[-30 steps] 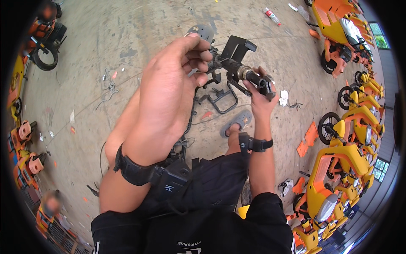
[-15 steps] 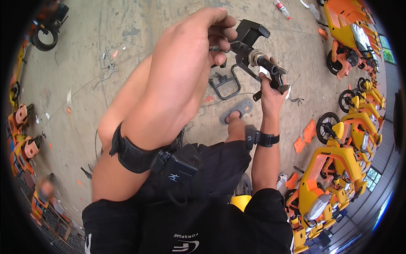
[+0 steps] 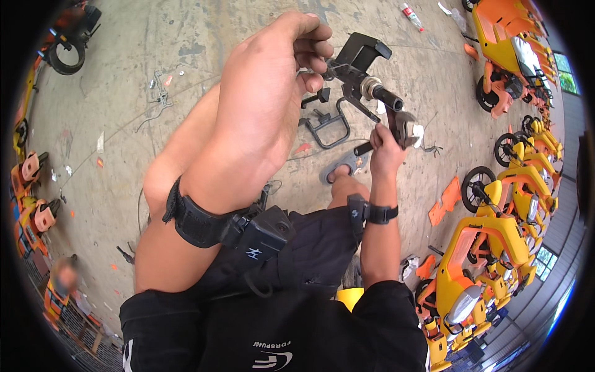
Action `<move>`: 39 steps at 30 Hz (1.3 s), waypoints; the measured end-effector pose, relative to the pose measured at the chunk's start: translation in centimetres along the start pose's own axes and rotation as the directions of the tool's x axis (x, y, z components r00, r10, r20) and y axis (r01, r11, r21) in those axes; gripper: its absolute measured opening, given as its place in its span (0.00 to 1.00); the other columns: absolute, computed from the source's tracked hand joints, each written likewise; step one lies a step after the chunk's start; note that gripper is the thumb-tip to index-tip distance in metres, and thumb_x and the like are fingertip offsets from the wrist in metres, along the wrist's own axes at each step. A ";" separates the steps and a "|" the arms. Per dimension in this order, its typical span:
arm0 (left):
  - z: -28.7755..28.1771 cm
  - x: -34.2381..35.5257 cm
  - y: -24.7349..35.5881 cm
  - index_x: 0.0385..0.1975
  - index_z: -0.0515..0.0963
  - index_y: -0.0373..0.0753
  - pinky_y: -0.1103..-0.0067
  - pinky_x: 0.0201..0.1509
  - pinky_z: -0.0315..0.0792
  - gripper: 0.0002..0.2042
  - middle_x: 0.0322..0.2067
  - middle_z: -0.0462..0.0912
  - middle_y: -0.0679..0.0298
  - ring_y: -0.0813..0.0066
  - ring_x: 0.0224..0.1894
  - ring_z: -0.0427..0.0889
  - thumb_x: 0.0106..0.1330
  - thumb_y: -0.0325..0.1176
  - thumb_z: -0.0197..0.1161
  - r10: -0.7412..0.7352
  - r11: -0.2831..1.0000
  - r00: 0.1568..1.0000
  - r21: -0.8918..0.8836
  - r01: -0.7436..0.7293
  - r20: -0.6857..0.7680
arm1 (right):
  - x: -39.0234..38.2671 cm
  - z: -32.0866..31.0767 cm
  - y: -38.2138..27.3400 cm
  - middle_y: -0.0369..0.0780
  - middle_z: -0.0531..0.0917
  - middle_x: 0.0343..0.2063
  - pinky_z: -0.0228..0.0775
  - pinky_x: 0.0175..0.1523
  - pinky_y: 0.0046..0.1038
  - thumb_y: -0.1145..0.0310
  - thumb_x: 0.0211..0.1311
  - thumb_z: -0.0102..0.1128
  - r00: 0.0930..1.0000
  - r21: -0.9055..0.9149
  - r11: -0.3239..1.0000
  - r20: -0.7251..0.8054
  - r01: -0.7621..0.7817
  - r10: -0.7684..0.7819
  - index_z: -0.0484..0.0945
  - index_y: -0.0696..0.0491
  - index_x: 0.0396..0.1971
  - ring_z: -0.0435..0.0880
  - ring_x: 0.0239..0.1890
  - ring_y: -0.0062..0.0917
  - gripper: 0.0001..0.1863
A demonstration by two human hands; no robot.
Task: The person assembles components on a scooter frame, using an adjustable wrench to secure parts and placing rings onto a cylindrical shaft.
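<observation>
Since the frame half a second earlier, the right hand point(image 3: 387, 150) and its tool have shifted toward the near side, and the end of the black metal tube point(image 3: 389, 97) now shows clear beyond them. This hand is closed around a dark metal tool with a worn, pale-edged head point(image 3: 405, 128); a black rod-shaped end point(image 3: 363, 149) projects to the left of the fist. The tool's head lies just on the near side of the tube's end; contact between the two cannot be told.

The tube belongs to a black metal vehicle frame located on the far side of the person, between and beyond the hands. It carries a silver ring-shaped collar point(image 3: 372, 86) and, farther off, a flat black bracket plate point(image 3: 359, 52). A black U-shaped bar point(image 3: 333, 144) lies to the near left of the tube.

The left hand point(image 3: 282, 53) is half open, its fingers loosely curled and the thumb apart, beside the frame at left; whether it grips anything cannot be told.

A black strapped device point(image 3: 269, 235) sits at the left wrist, a smaller black one point(image 3: 365, 212) at the right. Yellow-and-orange scooters point(image 3: 489, 242) line the right side; a clear plastic bottle with a red label point(image 3: 411, 17) lies on the floor at far right.
</observation>
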State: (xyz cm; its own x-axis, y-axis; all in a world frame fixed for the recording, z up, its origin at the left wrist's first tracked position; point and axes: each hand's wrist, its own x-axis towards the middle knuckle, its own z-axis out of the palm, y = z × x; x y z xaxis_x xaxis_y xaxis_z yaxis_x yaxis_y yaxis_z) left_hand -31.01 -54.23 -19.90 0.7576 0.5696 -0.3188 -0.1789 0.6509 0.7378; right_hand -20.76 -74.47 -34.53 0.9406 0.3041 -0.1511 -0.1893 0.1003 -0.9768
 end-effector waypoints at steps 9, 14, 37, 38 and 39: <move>0.0 0.2 -1.8 0.31 0.71 0.38 0.82 0.35 0.61 0.09 0.27 0.71 0.67 0.77 0.30 0.69 0.68 0.37 0.53 -0.046 0.995 0.999 0.084 0.048 -0.022 | 1.3 0.6 -2.2 0.42 0.76 0.57 0.51 0.22 0.12 0.82 0.48 0.45 0.994 0.079 0.992 0.038 0.102 -0.105 0.66 0.60 0.61 0.60 0.18 0.07 0.33; 1.3 0.3 -4.6 0.34 0.74 0.34 0.86 0.27 0.64 0.06 0.24 0.75 0.69 0.85 0.24 0.71 0.65 0.30 0.61 0.080 0.948 0.996 0.311 -0.063 -0.044 | 1.3 0.8 -0.5 0.45 0.75 0.56 0.54 0.66 0.25 0.86 0.46 0.39 0.976 0.155 0.974 0.116 0.164 -0.182 0.66 0.62 0.60 0.70 0.61 0.25 0.35; 0.0 9.2 -13.3 0.18 0.68 0.39 0.85 0.21 0.57 0.22 0.17 0.67 0.73 0.86 0.20 0.61 0.56 0.47 0.72 0.126 0.479 0.992 0.876 -0.050 -0.012 | -0.9 2.2 2.1 0.45 0.77 0.55 0.51 0.68 0.27 0.86 0.49 0.41 0.934 0.118 0.927 -0.018 0.355 -0.356 0.63 0.60 0.63 0.69 0.62 0.26 0.35; 0.5 9.3 -13.1 0.17 0.68 0.39 0.85 0.20 0.57 0.22 0.16 0.67 0.73 0.85 0.19 0.60 0.57 0.47 0.71 0.168 0.437 0.986 0.895 -0.088 0.015 | -1.7 2.2 2.0 0.45 0.76 0.56 0.51 0.68 0.28 0.86 0.49 0.41 0.947 0.086 0.943 -0.015 0.322 -0.322 0.63 0.60 0.63 0.69 0.63 0.27 0.35; 0.7 9.4 -12.7 0.17 0.68 0.39 0.85 0.20 0.57 0.22 0.16 0.67 0.73 0.85 0.19 0.60 0.57 0.47 0.71 0.167 0.438 0.986 0.895 -0.083 0.009 | -2.3 2.2 2.0 0.46 0.75 0.57 0.51 0.68 0.28 0.86 0.49 0.41 0.958 0.056 0.956 -0.011 0.287 -0.287 0.62 0.60 0.63 0.69 0.63 0.28 0.35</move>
State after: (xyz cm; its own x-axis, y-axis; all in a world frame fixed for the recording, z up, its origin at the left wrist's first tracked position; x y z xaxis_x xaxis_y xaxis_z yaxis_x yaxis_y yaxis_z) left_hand -21.22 -57.50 -31.88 0.7231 0.6653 -0.1858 0.4213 -0.2115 0.8819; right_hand -23.90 -72.84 -35.77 0.9585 0.2517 0.1341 0.0736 0.2360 -0.9690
